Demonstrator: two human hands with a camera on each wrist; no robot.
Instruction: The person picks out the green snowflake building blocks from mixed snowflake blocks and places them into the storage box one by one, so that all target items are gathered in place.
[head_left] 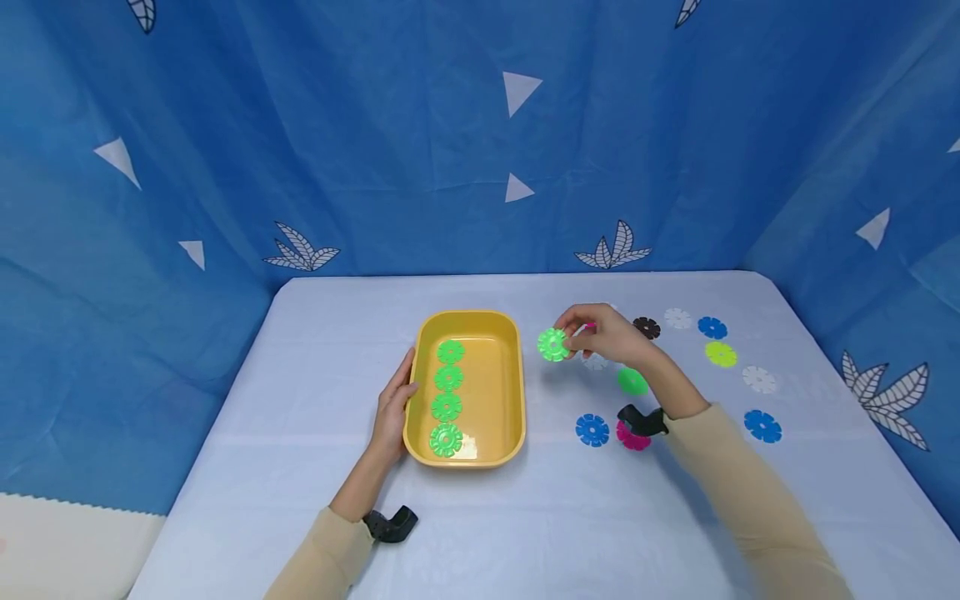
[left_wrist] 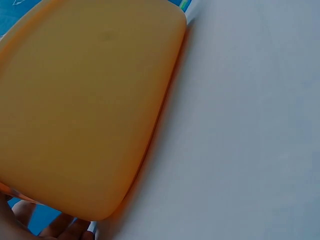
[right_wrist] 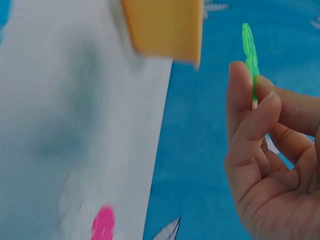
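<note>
A yellow plastic tray (head_left: 498,392) stands on the table, with several green notched discs (head_left: 447,407) in a column along its left side. At the tray's left wall, my left hand (head_left: 389,417) holds on, thumb at the rim and fingers along the outside. The left wrist view is mostly filled by the tray's outer wall (left_wrist: 95,100), the fingers showing at the bottom corner. Right of the tray, my right hand (head_left: 603,333) pinches another green notched disc (head_left: 553,345) between thumb and fingertips above the table. Edge-on, that disc (right_wrist: 250,55) appears in the right wrist view.
Loose discs lie on the right of the white table (head_left: 300,400): blue (head_left: 592,430), pink (head_left: 633,437), green (head_left: 632,382), yellow (head_left: 722,354), black (head_left: 647,327) and white (head_left: 759,380), among others. Blue patterned cloth (head_left: 420,150) hangs behind and beside the table.
</note>
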